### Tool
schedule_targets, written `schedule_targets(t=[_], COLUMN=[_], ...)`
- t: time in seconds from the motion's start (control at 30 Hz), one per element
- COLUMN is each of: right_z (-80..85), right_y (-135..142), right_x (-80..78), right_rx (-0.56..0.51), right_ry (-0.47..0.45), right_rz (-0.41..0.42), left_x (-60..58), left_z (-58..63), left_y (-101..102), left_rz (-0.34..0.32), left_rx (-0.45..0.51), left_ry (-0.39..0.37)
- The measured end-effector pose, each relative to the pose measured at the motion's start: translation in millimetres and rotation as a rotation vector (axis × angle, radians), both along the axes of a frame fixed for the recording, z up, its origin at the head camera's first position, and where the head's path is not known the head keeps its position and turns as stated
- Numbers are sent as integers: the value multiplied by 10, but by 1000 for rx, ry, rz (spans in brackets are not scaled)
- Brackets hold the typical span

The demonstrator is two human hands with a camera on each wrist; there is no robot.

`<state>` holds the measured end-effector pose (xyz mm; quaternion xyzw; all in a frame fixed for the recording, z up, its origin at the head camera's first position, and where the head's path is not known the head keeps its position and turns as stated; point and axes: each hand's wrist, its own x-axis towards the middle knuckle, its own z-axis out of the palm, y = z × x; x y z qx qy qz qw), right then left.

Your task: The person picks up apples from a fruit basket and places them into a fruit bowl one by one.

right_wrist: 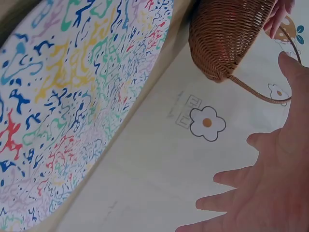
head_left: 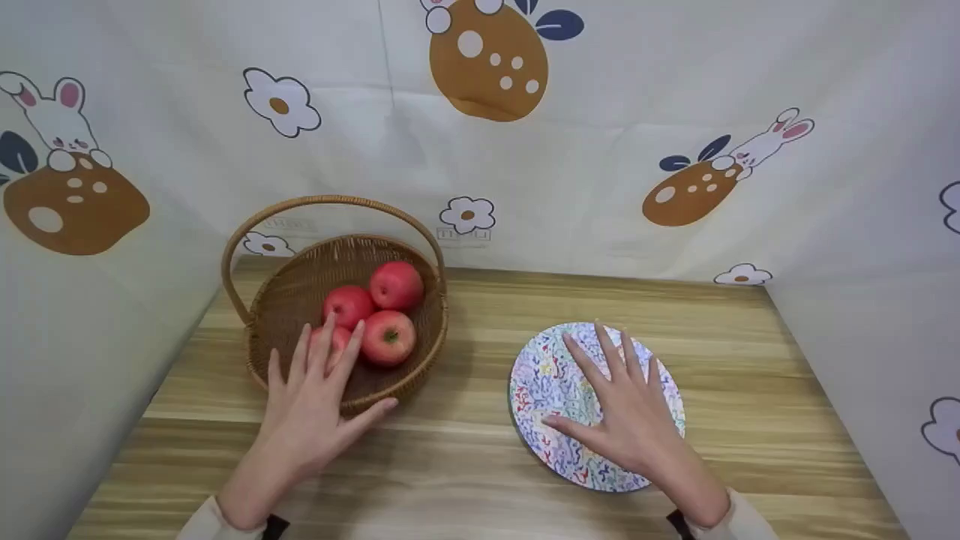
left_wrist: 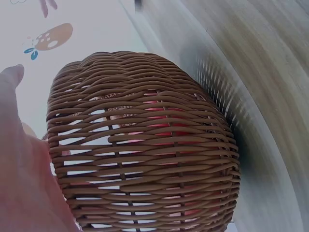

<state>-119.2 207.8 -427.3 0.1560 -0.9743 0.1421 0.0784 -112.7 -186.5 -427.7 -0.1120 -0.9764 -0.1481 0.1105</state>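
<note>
While my left hand point(head_left: 309, 412) is spread wide over the near side of the woven basket point(head_left: 296, 289), its fingers reach above the red apples point(head_left: 388, 341) and overlap the nearest of them in the head view; whether a fingertip touches that fruit I cannot tell; my thumb points right, by the near rim. Four apples lie grouped in the middle and right of the basket, under and just beyond my fingertips; the basket stands upright, its handle point(head_left: 337, 200) arching from the left rim to the right. My right hand point(head_left: 631, 412) is spread just as wide above the patterned disc point(head_left: 547, 390), which lies flat on the right half of the table point(head_left: 472, 412); in the right wrist view my fingers are apart from it. Between the basket's right rim and the disc's left edge runs a strip of wood, room for sideways movement; more table shows to the right of the disc and beyond its far edge; the table's far edge meets the printed cloth point(head_left: 585, 195), near the back of the basket.
</note>
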Motion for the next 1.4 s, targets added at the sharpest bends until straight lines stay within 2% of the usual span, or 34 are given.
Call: schedule_targets(t=[0.33,0.57,0.83,1.07,1.4], right_z=[-1,-5,1,6,-19], right_y=[-126,-188,-252,-328,-426], right_x=[-36,-58,-83,-99,-116], right_rx=[-44,-72,-107,-130,-158], right_ry=[-41,-62,-84,-67,-25], right_rz=[29,61,79,97,124], left_x=[21,30,20,27,33], left_z=[-44,-82,-103,-120,-146], left_y=[-80,-118,-132,-161,-200], left_rz=[46,82,106,142,167], left_rx=[76,168,213,243,334], left_ry=[-16,33,64,77,109])
